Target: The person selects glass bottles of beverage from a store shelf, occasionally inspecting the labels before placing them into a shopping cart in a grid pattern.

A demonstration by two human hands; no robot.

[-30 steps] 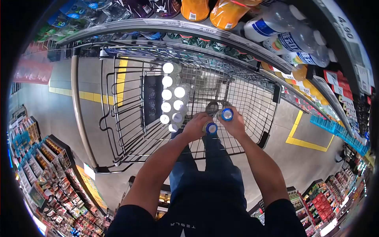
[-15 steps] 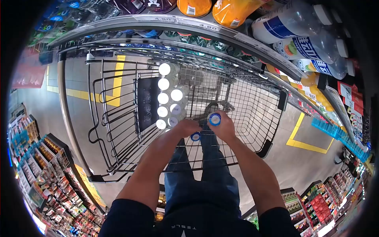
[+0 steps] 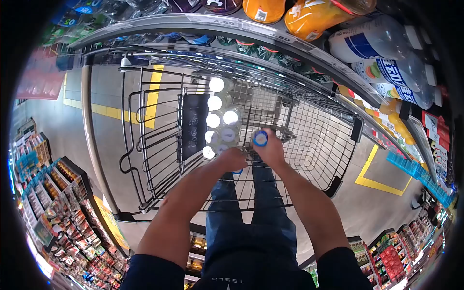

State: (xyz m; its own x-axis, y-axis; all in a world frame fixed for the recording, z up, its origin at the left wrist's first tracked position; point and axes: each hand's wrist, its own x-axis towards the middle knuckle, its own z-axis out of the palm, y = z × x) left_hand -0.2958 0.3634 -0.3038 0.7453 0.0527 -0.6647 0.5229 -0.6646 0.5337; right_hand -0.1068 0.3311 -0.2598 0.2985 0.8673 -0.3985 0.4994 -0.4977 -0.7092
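Both my hands reach down inside a wire shopping cart. My right hand is wrapped round a bottle with a blue-rimmed cap, seen from above. To its left, my left hand has curled fingers beside another blue cap, mostly hidden under the hand; the bottle below it is out of sight. Several upright bottles with white caps stand in rows against a dark panel in the cart, just left of and beyond my left hand.
Along the far side runs a store shelf with orange bottles and large clear bottles. The cart's handle bar is at left. Yellow floor markings and display racks surround the cart.
The cart and shelf sit slightly further right in view. My right hand's bottle has shifted slightly left and up, nearer the white-capped bottles. The cap by my left hand is now more covered.
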